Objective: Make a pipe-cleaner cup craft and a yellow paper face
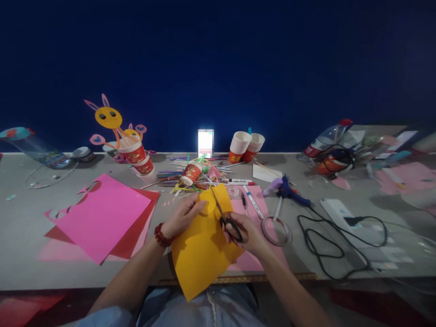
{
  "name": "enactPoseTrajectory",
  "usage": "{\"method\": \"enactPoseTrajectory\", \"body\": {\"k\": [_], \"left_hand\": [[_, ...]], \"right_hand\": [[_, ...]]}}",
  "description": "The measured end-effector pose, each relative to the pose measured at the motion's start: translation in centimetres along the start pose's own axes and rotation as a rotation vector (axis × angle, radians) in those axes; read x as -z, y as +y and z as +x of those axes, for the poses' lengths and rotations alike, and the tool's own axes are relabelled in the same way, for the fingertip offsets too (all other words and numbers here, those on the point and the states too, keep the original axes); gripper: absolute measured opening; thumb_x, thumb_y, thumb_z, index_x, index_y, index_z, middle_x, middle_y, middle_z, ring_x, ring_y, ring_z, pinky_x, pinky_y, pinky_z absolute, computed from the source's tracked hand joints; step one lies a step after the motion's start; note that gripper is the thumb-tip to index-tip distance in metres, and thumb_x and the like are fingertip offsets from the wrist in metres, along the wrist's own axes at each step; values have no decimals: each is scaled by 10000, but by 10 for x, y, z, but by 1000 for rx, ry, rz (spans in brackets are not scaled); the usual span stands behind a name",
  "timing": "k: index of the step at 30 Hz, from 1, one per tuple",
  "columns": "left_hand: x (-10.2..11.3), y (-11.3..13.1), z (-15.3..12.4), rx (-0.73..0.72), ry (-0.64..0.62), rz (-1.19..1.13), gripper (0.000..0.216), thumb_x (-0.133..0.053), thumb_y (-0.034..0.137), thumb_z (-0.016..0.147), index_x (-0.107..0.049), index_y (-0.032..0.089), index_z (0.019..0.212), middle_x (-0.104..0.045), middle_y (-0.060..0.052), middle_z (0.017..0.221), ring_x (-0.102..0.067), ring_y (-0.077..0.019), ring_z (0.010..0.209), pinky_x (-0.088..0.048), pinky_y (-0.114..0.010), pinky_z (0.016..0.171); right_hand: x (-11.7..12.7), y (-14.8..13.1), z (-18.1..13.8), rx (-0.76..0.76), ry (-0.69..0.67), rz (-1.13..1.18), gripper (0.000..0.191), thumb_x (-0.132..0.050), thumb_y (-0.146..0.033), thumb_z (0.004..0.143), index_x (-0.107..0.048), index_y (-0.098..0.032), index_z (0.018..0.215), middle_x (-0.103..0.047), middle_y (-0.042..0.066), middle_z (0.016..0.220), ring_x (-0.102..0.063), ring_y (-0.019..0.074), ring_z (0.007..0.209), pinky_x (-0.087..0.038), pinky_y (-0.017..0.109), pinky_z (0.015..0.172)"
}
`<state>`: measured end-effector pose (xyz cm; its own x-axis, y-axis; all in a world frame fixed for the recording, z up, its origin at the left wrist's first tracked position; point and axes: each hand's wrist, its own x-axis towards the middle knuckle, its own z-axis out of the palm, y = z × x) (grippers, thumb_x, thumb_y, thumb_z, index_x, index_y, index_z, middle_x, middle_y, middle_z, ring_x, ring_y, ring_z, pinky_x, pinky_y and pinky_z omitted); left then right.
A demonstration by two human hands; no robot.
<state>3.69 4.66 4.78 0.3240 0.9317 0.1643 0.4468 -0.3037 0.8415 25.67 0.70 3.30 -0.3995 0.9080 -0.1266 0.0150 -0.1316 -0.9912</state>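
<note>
My left hand (pixel 184 214), with a red bead bracelet on the wrist, pinches the upper edge of a yellow-orange paper sheet (pixel 200 254) and holds it up over the table's front edge. My right hand (pixel 243 231) grips black-handled scissors (pixel 226 217), fingers through the loops. The blades point up and away, into the sheet near a round part-cut shape by my left thumb. Under the sheet lies a pink paper (pixel 254 261).
Pink and red sheets (pixel 102 215) lie at the left. Paper cup crafts (pixel 134 152), stacked red cups (pixel 240 145), straws and pens crowd the back middle. A tape ring (pixel 275 229), blue glue gun (pixel 289 190), black cable (pixel 327 247) and bottles (pixel 327 138) sit right.
</note>
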Motion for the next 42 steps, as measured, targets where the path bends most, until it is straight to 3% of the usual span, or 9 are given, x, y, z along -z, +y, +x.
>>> {"method": "enactPoseTrajectory", "body": {"k": [12, 21, 37, 42], "left_hand": [[2, 1, 0, -18, -37, -16, 319, -388, 429, 992, -510, 212, 793, -594, -21, 810, -529, -180, 740, -427, -305, 700], [1, -4, 1, -55, -44, -12, 311, -381, 413, 999, -503, 206, 803, -585, -14, 804, -519, -170, 741, -404, -286, 692], [2, -2, 2, -84, -29, 20, 326, -412, 404, 985, -464, 200, 735, -514, 16, 714, -454, -139, 650, -356, -266, 626], [3, -5, 1, -36, -23, -17, 328, -427, 446, 986, -513, 195, 794, -546, 7, 754, -482, -145, 672, -372, -264, 623]], "right_hand": [[9, 4, 1, 24, -37, -81, 555, -617, -725, 821, -511, -189, 723, -551, -20, 552, -495, 101, 460, -308, 217, 441], [13, -8, -1, 1, -50, -126, 586, -619, -760, 787, -509, -193, 688, -534, -25, 538, -488, 101, 465, -332, 219, 457], [20, 0, -2, 26, -59, -193, 557, -613, -721, 817, -472, -204, 663, -522, -32, 537, -497, 105, 465, -351, 216, 456], [24, 6, -1, 51, -70, -210, 526, -621, -684, 831, -460, -209, 672, -503, -44, 542, -492, 98, 453, -341, 209, 448]]}}
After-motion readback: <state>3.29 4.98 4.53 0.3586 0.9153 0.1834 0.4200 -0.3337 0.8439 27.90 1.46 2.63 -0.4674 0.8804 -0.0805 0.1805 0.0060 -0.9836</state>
